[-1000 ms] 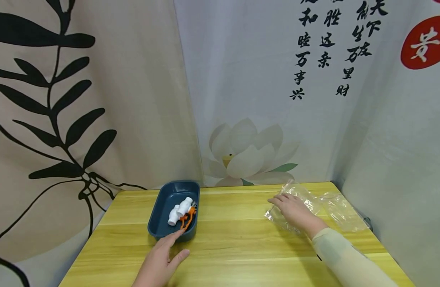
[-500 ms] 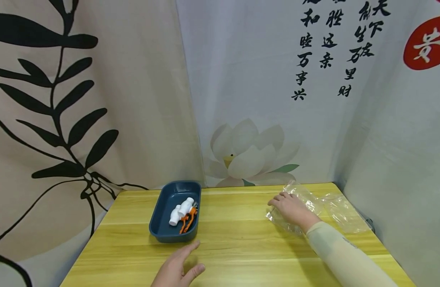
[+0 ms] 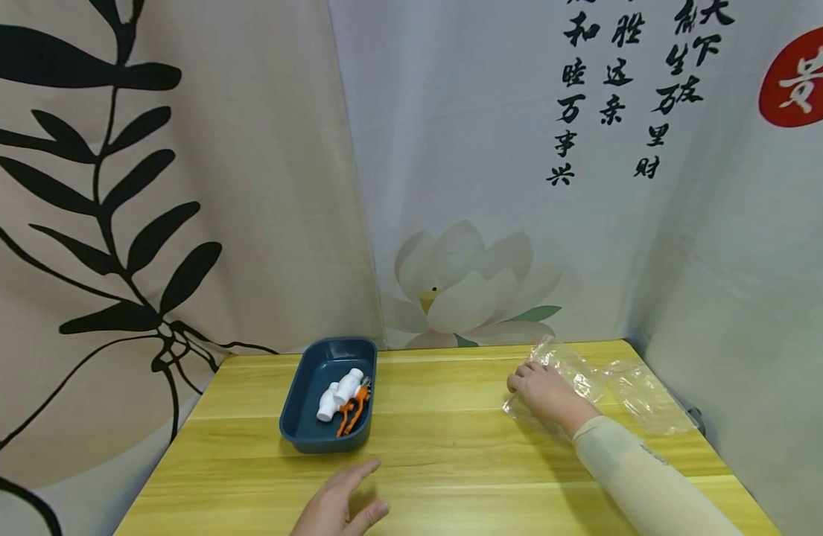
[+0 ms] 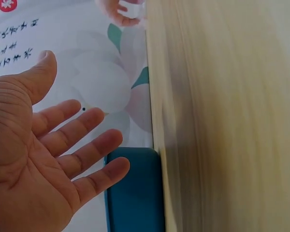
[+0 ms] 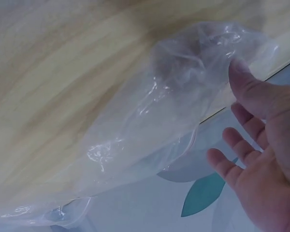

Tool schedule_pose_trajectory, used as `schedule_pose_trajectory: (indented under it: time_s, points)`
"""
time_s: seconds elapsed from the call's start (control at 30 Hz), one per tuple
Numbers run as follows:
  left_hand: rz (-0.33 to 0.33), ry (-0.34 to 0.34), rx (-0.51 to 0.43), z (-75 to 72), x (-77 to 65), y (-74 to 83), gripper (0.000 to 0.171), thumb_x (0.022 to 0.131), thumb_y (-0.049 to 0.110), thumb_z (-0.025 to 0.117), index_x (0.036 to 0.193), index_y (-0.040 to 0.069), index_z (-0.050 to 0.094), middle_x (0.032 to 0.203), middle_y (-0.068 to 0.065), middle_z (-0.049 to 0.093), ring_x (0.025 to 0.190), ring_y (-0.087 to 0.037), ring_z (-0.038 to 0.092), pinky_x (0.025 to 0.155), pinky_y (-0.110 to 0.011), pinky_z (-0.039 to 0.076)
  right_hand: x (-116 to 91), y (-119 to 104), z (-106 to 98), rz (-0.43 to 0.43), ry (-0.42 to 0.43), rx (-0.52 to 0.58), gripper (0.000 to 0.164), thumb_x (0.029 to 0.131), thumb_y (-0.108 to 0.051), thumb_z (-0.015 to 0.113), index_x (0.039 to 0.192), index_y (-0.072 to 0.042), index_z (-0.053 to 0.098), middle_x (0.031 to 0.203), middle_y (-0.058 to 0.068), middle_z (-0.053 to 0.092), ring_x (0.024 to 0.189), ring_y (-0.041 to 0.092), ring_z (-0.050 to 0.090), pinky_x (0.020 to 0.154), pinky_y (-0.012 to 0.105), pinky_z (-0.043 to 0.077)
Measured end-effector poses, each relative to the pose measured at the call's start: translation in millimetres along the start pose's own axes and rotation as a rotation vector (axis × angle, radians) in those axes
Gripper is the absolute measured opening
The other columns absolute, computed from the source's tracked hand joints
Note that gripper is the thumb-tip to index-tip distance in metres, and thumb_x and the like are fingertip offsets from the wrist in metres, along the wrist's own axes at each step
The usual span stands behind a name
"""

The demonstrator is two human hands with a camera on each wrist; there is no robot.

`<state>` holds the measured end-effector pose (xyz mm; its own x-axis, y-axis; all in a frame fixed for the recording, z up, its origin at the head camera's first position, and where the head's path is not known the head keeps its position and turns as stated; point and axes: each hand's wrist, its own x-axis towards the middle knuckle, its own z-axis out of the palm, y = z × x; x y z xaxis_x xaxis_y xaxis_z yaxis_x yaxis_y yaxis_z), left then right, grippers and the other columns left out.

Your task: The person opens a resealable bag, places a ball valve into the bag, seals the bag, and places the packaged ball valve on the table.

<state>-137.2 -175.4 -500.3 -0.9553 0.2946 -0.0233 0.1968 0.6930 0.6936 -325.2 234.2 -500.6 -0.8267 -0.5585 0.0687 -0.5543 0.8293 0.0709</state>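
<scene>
My left hand (image 3: pixel 340 502) is held over the front of the table, fingers spread and palm bare in the left wrist view. Just beyond it stands a dark blue tray (image 3: pixel 304 420). Inside lie two white bulged plastic pieces (image 3: pixel 348 385) and an orange-handled tool (image 3: pixel 359 411) with a metal tip. At the right, my right hand (image 3: pixel 548 394) lies over a clear plastic bag (image 3: pixel 572 368). In the right wrist view the fingers bend loosely and the thumb overlaps the bag (image 5: pixel 150 106); its index finger is hidden.
A second clear plastic bag (image 3: pixel 642 394) lies along the right side of the wooden table (image 3: pixel 438 417), with a small dark thing (image 3: pixel 696 418) at the edge beside it. Printed cloth curtains (image 3: pixel 465 186) hang behind the table.
My left hand has drawn back from the tray's front edge, toward the right and nearer. The right hand and the bag under it have shifted slightly right, the fingers bending more.
</scene>
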Motion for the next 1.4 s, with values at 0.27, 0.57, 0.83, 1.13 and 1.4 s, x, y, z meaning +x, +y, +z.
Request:
schedule_pose_trajectory:
  time_s: [0.27, 0.57, 0.83, 1.13, 1.4]
  points:
    - [-0.027, -0.044, -0.026, -1.8, 3.7, 0.2, 0.068, 0.101, 0.054, 0.068, 0.150, 0.008, 0.059, 0.148, -0.023, 0.063, 0.135, -0.050, 0.060, 0.107, -0.072, 0.048, 0.2, 0.2, -0.2, -0.045, 0.076, -0.027, 0.033, 0.075, -0.001, 0.088, 0.077, -0.019, 0.061, 0.109, 0.004, 0.068, 0.109, 0.033, 0.063, 0.090, 0.055, 0.056]
    - [-0.050, -0.067, -0.036, -3.4, 6.2, 2.6, 0.067, 0.100, 0.054, 0.070, 0.148, 0.007, 0.061, 0.147, -0.023, 0.064, 0.136, -0.050, 0.059, 0.107, -0.073, 0.046, -5.9, -4.5, -8.2, -0.055, 0.191, -0.062, 0.035, 0.077, 0.010, 0.073, 0.070, -0.020, 0.056, 0.097, -0.001, 0.064, 0.108, 0.029, 0.063, 0.081, 0.046, 0.052]
    - [-0.035, -0.075, 0.001, -4.0, 8.5, 1.5, 0.067, 0.100, 0.055, 0.070, 0.148, 0.009, 0.061, 0.147, -0.021, 0.065, 0.135, -0.049, 0.060, 0.107, -0.072, 0.047, -24.2, -2.6, -20.7, -0.092, 0.328, -0.060, 0.044, 0.072, 0.016, 0.066, 0.068, -0.022, 0.044, 0.093, -0.005, 0.063, 0.117, 0.031, 0.065, 0.087, 0.047, 0.053]
    - [0.045, -0.082, 0.078, -1.4, 10.2, 0.0, 0.067, 0.101, 0.054, 0.070, 0.148, 0.008, 0.061, 0.147, -0.016, 0.066, 0.135, -0.045, 0.061, 0.108, -0.067, 0.049, -37.9, -4.4, -28.9, -0.197, 0.529, -0.088, 0.043, 0.066, 0.016, 0.067, 0.072, -0.022, 0.049, 0.094, -0.005, 0.063, 0.109, 0.030, 0.066, 0.092, 0.046, 0.053]
    - [0.070, -0.097, 0.119, -1.0, 12.3, 0.5, 0.067, 0.102, 0.057, 0.067, 0.146, 0.007, 0.062, 0.145, -0.014, 0.068, 0.133, -0.043, 0.062, 0.108, -0.061, 0.051, -47.1, -27.9, -43.1, -0.225, 0.662, -0.072, 0.029, 0.070, -0.004, 0.085, 0.080, -0.023, 0.065, 0.097, -0.008, 0.068, 0.109, 0.029, 0.067, 0.092, 0.048, 0.056]
